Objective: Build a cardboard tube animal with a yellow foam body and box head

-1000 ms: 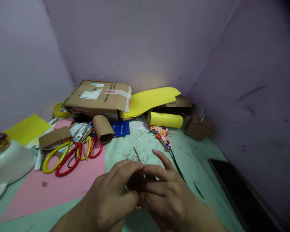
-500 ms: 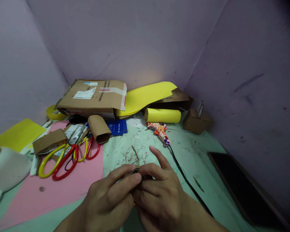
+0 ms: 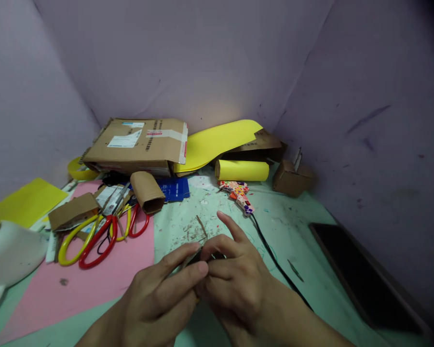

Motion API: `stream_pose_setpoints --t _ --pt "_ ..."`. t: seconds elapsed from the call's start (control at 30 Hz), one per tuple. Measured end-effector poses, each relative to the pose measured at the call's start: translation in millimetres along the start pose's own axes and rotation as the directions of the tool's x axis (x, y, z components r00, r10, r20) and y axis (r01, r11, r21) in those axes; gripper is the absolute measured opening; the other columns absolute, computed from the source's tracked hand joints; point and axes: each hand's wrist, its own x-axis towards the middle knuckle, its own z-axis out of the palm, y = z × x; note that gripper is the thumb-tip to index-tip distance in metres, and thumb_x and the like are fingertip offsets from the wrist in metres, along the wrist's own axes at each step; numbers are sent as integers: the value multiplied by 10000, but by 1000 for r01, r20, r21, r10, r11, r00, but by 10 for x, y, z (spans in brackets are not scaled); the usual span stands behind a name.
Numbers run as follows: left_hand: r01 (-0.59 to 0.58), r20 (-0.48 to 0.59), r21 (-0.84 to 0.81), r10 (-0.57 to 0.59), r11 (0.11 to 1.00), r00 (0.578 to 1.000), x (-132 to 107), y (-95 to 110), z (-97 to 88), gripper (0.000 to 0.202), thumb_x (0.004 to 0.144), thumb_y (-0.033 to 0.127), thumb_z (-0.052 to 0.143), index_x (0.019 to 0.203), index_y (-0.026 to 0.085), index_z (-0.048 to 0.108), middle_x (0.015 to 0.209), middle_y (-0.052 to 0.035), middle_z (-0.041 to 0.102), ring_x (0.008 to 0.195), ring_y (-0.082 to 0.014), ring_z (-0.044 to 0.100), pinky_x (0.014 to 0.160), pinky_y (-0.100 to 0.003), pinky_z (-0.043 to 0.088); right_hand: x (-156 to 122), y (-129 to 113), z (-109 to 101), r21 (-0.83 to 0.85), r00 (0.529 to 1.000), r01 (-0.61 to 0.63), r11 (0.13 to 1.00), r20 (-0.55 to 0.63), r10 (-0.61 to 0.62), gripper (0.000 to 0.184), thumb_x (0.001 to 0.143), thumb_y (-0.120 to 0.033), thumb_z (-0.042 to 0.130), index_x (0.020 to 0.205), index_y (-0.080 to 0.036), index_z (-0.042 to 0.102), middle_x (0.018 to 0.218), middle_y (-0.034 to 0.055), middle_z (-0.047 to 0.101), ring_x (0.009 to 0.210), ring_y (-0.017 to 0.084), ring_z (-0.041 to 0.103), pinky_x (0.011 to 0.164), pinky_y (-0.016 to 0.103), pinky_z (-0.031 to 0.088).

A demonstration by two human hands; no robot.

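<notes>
My left hand (image 3: 162,289) and my right hand (image 3: 235,274) meet at the lower middle, above the green tabletop (image 3: 188,327). The fingers of both are curled in around a small dark, thin-edged piece (image 3: 193,258), mostly hidden, whose kind I cannot make out. One finger of my right hand sticks up, away from the piece. Beyond my fingertips lie brown scraps and crumbs (image 3: 198,226). A flower-patterned glue gun (image 3: 240,195) rests farther back, its black cord running past my right wrist.
Red-handled scissors (image 3: 101,246) and yellow-handled scissors (image 3: 70,246) lie on pink paper (image 3: 75,303) at left, near a white ceramic object (image 3: 14,255). Behind are a cardboard tube (image 3: 147,190), a yellow roll (image 3: 242,171) and a carton (image 3: 133,144). A phone (image 3: 358,274) lies at right.
My right hand has shifted slightly left and its raised finger has moved up and left. A little more of the dark piece shows between my hands. The view has shifted slightly.
</notes>
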Motion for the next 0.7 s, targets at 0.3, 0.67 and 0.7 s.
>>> stream_pose_setpoints --t 0.3,0.67,0.7 --pt "65 -56 -96 -70 993 996 8 -19 19 308 818 3 431 910 212 638 1055 -42 686 1151 -193 582 862 -300 575 11 25 -37 -8 993 26 1000 118 -25 221 594 -104 489 746 -173 633 672 2 662 860 192 564 1156 518 84" --pt "153 81 -63 -147 986 986 -147 -27 -57 369 800 37 526 1064 276 622 1196 -47 652 1152 -235 586 844 -359 586 38 30 -52 10 982 -19 1000 186 16 218 573 -123 517 743 -221 613 679 -41 663 893 182 545 1157 510 27" --pt "148 87 -57 -143 987 986 -156 -33 -55 366 798 36 526 1057 274 625 1190 -45 656 1162 -237 579 848 -363 585 43 43 -58 23 978 -14 1000 208 9 219 575 -129 528 754 -222 615 689 -43 665 902 182 542 1155 518 43"
